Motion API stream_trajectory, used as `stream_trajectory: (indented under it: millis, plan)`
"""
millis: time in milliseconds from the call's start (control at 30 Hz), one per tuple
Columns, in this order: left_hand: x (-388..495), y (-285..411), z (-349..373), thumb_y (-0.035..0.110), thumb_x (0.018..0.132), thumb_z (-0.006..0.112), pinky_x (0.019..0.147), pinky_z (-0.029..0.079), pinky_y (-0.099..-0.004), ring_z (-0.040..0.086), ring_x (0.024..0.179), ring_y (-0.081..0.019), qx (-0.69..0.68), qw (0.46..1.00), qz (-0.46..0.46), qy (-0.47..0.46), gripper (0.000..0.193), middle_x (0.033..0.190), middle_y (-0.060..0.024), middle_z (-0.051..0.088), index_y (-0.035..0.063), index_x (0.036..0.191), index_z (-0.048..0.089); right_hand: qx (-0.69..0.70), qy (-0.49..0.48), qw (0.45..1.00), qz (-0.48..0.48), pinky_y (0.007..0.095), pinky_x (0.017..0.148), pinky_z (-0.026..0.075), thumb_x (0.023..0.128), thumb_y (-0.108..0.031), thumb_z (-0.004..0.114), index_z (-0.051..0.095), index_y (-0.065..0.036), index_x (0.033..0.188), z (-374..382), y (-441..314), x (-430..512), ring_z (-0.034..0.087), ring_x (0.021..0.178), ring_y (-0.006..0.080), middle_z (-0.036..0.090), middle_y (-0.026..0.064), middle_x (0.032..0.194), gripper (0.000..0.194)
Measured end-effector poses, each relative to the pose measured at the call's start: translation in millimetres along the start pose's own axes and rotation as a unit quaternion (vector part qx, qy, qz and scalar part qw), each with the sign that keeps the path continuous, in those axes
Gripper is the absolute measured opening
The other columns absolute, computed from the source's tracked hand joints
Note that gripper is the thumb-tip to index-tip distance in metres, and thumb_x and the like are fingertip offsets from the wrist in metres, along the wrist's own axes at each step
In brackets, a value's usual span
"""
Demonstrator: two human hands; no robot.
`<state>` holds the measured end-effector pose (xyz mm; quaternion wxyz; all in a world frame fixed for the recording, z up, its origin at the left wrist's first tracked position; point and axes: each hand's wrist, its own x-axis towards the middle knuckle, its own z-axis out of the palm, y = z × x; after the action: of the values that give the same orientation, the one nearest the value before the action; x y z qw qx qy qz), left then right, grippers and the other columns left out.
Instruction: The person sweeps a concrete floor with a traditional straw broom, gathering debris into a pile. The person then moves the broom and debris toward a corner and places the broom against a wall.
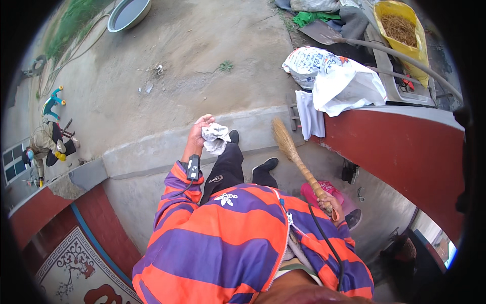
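My left hand [201, 127] is at the upper middle, with a crumpled whitish cloth [215, 131] held at its palm side; some fingers extend beyond the cloth. In my right hand [334, 209], lower right, is the bound handle of a straw broom [305, 171]. The broom slants up and left, its bristles beyond my hand, near the step. My shoes [267, 164] are between the cloth and the broom. A pink bag [326, 190] lies beside my right hand, partly hidden by the hand and the broom.
A low red wall [398, 152] curves along the right, with white sacks [341, 83] on it. Beyond are a shovel [319, 32] and a yellow sack [423, 53] of straw-like material. A concrete step [152, 144] crosses ahead. Another person [47, 142] sits far left. A basin [140, 15] stands at the top.
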<state>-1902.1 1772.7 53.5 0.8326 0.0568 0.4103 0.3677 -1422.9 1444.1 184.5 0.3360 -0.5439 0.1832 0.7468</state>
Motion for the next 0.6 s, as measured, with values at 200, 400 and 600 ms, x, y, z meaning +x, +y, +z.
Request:
stream_trajectory:
  millis: [200, 400, 600]
  plan:
    - [44, 79, 39, 0.002, 0.069, 0.053, 0.051, 0.047, -0.0307, 0.054, 0.057, -0.0179, 0.031, 0.999, -0.033, 0.010, 0.020, 0.070, -0.0048, 0.053, 0.0030, 0.088, 0.049, -0.017, 0.027, 0.996, -0.080, 0.0199, 0.049, 0.045, 0.073, -0.005, 0.051, 0.038, -0.001, 0.122, 24, -2, -6, 0.052, 0.059, 0.0111, 0.054, 0.0102, 0.081, 0.051]
    - [106, 130, 133, 0.009, 0.079, 0.049, 0.039, 0.031, -0.0249, 0.036, 0.041, -0.0100, 0.019, 0.998, -0.054, -0.009, 0.011, 0.052, 0.0033, 0.036, 0.0043, 0.088, 0.048, 0.117, 0.022, 0.992, -0.032, 0.0213, 0.047, 0.045, 0.070, 0.003, 0.048, 0.038, -0.004, 0.117, 37, -16, 15, 0.050, 0.053, 0.0127, 0.052, 0.0117, 0.076, 0.049]
    - [128, 136, 227, 0.015, 0.082, 0.052, 0.037, 0.027, -0.0240, 0.032, 0.041, -0.0081, 0.187, 0.981, -0.043, -0.001, 0.010, 0.048, 0.0049, 0.029, 0.0056, 0.086, 0.051, 0.159, 0.044, 0.986, -0.028, 0.0212, 0.043, 0.045, 0.068, 0.005, 0.049, 0.042, 0.000, 0.103, 41, -14, 38, 0.050, 0.051, 0.0131, 0.051, 0.0115, 0.074, 0.036]
